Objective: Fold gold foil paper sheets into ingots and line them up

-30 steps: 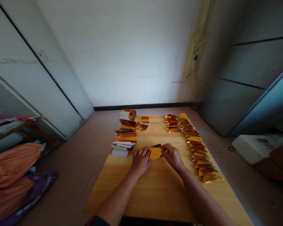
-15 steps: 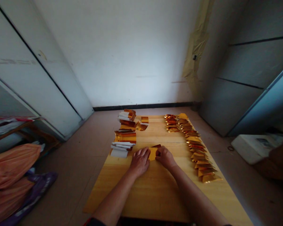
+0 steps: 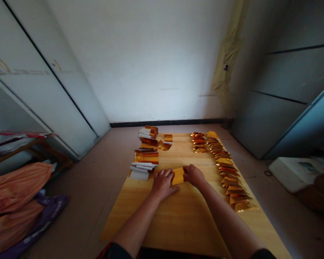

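A small piece of gold foil paper (image 3: 178, 176) lies between my hands at the middle of the wooden table (image 3: 178, 223). My left hand (image 3: 163, 182) rests flat at its left edge, fingers stretched out and thumb apart. At the paper's right edge, my right hand (image 3: 194, 175) pinches it with curled fingers; the fingertips are partly hidden. Left of my hands lie loose gold and white paper sheets (image 3: 146, 157), some curled. Along the table's right side runs a long row of folded gold paper pieces (image 3: 228, 172), overlapping one another.
Two smaller gold pieces (image 3: 165, 145) lie near the table's far edge. A white wall (image 3: 151, 72) stands beyond, with cabinets (image 3: 56, 86) on the left. Orange and purple bags (image 3: 21, 190) sit on the floor at left, a white box (image 3: 291, 174) at right.
The gold paper now lies tilted, and the dark flap that stuck up behind it no longer shows. My left thumb has spread away from the paper. The whole view has shifted slightly.
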